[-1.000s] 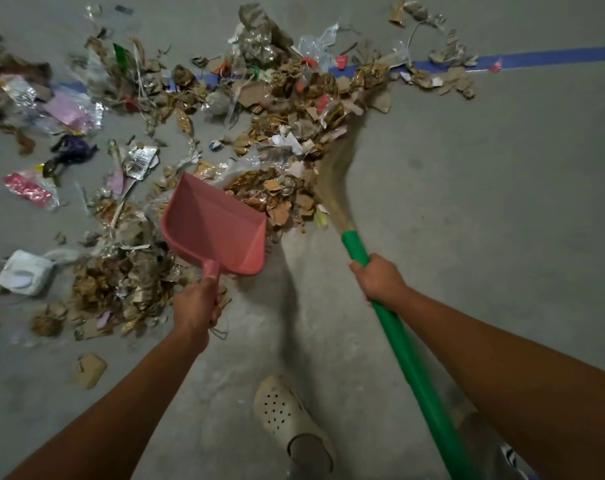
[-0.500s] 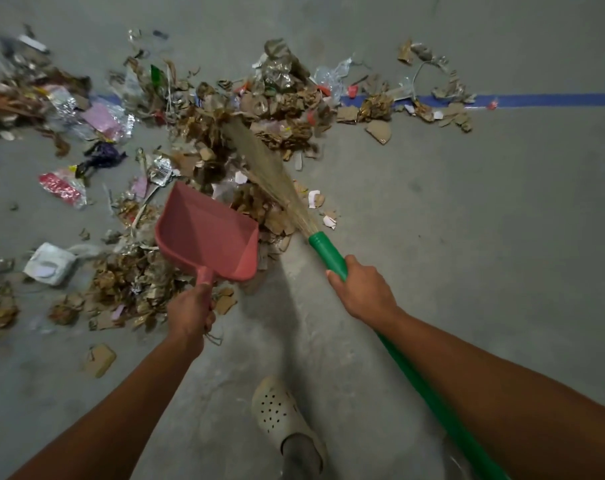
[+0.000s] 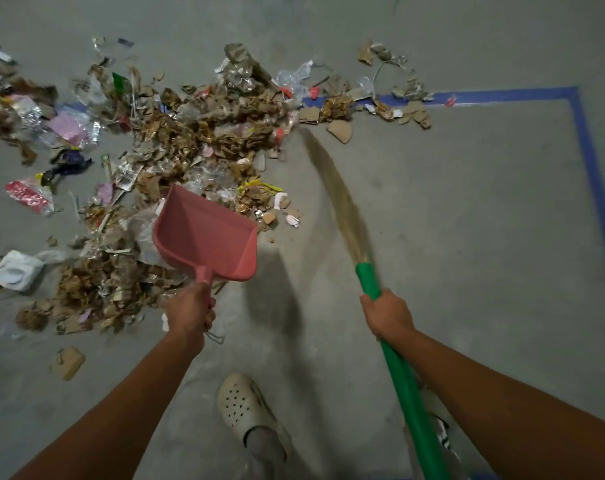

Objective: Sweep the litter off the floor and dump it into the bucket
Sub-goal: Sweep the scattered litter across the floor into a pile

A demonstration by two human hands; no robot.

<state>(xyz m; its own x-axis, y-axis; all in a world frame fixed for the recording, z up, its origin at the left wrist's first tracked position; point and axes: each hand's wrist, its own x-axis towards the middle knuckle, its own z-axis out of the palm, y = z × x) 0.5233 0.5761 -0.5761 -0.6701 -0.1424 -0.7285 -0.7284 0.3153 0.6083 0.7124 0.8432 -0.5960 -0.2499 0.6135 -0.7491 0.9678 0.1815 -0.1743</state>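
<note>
Litter [image 3: 190, 140] spreads over the grey concrete floor [image 3: 467, 220] from my far left to the middle: torn cardboard, foil, clear wrappers (a white packet [image 3: 17, 271] lies a little apart). My left hand [image 3: 190, 311] curls round the handle of the pink dustpan [image 3: 207, 233], held at the heap's near edge. My pale clog [image 3: 242, 403] stands below. Further right, my right hand [image 3: 387, 315] grips the green broom [image 3: 401, 382], its bristles [image 3: 342, 202] blurred, tips near scraps along the blue tape line [image 3: 585, 150], which corners at far right.

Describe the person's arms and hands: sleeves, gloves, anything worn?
No gloves, rings or watch show on the left hand or right hand. The left forearm and right forearm are bare too; no sleeve shows in frame.
</note>
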